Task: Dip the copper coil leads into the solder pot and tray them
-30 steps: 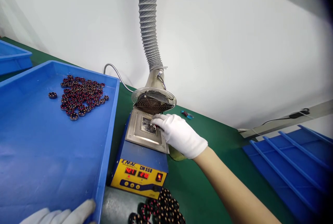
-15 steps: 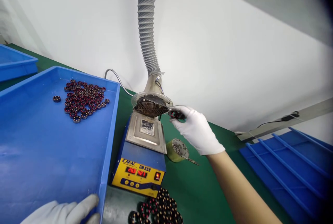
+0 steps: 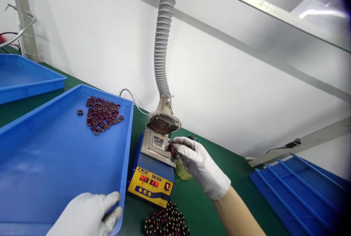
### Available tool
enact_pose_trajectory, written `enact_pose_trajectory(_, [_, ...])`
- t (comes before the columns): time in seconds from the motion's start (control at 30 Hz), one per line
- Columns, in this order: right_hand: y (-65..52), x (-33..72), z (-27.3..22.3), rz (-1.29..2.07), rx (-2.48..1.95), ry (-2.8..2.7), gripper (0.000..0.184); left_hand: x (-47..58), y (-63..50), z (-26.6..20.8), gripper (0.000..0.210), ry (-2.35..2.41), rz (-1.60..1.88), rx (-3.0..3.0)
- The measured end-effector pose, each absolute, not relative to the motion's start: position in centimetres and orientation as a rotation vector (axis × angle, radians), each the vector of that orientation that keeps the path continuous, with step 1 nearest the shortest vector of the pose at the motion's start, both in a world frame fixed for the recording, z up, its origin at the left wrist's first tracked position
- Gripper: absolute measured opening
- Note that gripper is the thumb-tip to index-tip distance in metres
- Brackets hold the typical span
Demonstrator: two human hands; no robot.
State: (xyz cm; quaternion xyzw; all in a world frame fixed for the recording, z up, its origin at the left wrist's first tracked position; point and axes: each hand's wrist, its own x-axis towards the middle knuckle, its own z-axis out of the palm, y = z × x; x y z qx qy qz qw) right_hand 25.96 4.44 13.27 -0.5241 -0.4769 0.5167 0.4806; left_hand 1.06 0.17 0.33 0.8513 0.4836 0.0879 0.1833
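Right hand (image 3: 203, 164) pinches ring-shaped component (image 3: 172, 148) at its fingertips; left hand (image 3: 86, 212) curled by blue tray (image 3: 126, 152) wall, can't tell grip.

Blue tray (image 3: 68, 155): smooth plastic, slight sheen. Top plate (image 3: 149, 148) on solder pot (image 3: 157, 168): bare metal, dull shine; solder surface (image 3: 158, 142) bright, mirror-like. Exhaust hose (image 3: 162, 46): ribbed, matt grey. Left glove (image 3: 86, 214), right glove (image 3: 204, 168): matt white cloth. Ring coils (image 3: 168, 221): coppery metallic-looking flecks on black.

Bright, diffuse light washes a smooth white wall (image 3: 233, 97), with a glowing white streak (image 3: 323, 12) at upper right.
Pale glare marks the shallow blue plastic tray (image 3: 35, 170); a red digital readout (image 3: 144, 179) shines; blackness swallows the top right corner.
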Motion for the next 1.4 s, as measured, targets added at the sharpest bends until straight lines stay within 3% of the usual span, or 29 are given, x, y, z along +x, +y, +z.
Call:
enact_pose_trajectory(0.13, [4.1, 23.0, 11.3, 1.408, -1.114, -0.946, 0.042, 0.7, -0.1, 2.2, 0.021, 1.252, 0.344, 2.340])
enact_pose_trajectory(0.23, [4.6, 19.0, 8.3, 1.431, -1.101, -1.066, 0.037, 0.2, -0.4, 3.0, 0.013, 1.069, 0.447, 2.317])
enact_pose_trajectory(0.37, [6.3, 12.5, 3.2, 1.244, -1.347, -1.579, 0.035, -0.3, -0.6, 3.7, 0.010, 0.932, 0.457, 2.336])
enact_pose_trajectory(0.43, [7.5, 9.8, 0.9, 1.158, -1.416, -1.748, 0.024, -0.4, -0.5, 3.9, 0.010, 0.961, 0.446, 2.344])
enact_pose_trajectory(0.57, [10.6, 7.2, -1.1, 0.919, -1.536, -1.913, 0.020, -0.4, -0.4, 4.0, 0.011, 0.988, 0.427, 2.371])
enact_pose_trajectory(0.73, [12.0, 8.6, 2.4, 0.622, -1.435, -1.860, 0.037, -0.5, -0.3, 3.7, 0.010, 0.987, 0.444, 2.421])
enact_pose_trajectory(0.9, [5.4, 13.8, 9.0, 0.516, -1.281, -1.718, 0.027, -0.8, -0.4, 3.4, 0.018, 0.956, 0.433, 2.455])
enact_pose_trajectory(1.03, [-2.0, 17.8, 12.4, 0.421, -1.058, -1.246, 0.021, -0.9, -0.2, 3.2, 0.028, 0.942, 0.380, 2.506])
enact_pose_trajectory(1.2, [-7.9, 22.2, 12.9, 0.282, -0.829, -0.891, 0.024, 2.0, -1.6, 3.0, 0.021, 0.972, 0.353, 2.677])
enact_pose_trajectory(1.4, [-9.9, 24.4, 12.6, 0.372, -0.803, -1.062, 0.011, 9.5, -2.6, 0.5, 0.009, 0.920, 0.212, 2.936])
